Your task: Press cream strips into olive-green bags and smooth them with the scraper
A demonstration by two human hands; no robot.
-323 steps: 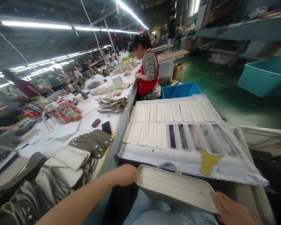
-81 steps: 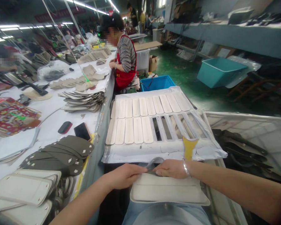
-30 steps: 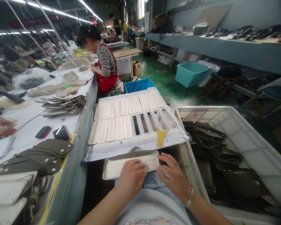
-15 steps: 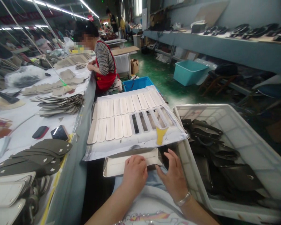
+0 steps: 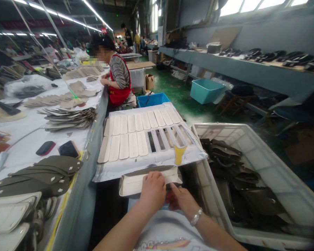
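A long grey bag piece (image 5: pixel 136 191) with raised edges and a pale strip along its inside lies across my lap. My left hand (image 5: pixel 154 188) is closed over its near edge around the middle, fingers curled onto the pale strip. At its near right corner, my right hand (image 5: pixel 181 200) is closed on the edge, one finger stretched along it and the others partly hidden underneath. Just beyond is a white-covered board (image 5: pixel 157 158) with two rows of pale rounded strips (image 5: pixel 133 143) and several slots on the right. A yellow tab (image 5: pixel 179 154) sits on its near edge.
On the right, a white crate (image 5: pixel 217 188) holds dark bag pieces. The left table (image 5: pixel 80 141) carries stacked grey pieces (image 5: pixel 47 170), pale panels and a phone-like dark block (image 5: pixel 68 149). A person in a red apron (image 5: pixel 120 80) sits ahead, beside a blue bin (image 5: pixel 153 100).
My right hand has come in from the right, its spread fingers now closing at the bag piece's near right corner. My left hand keeps its hold; the piece has shifted slightly right.
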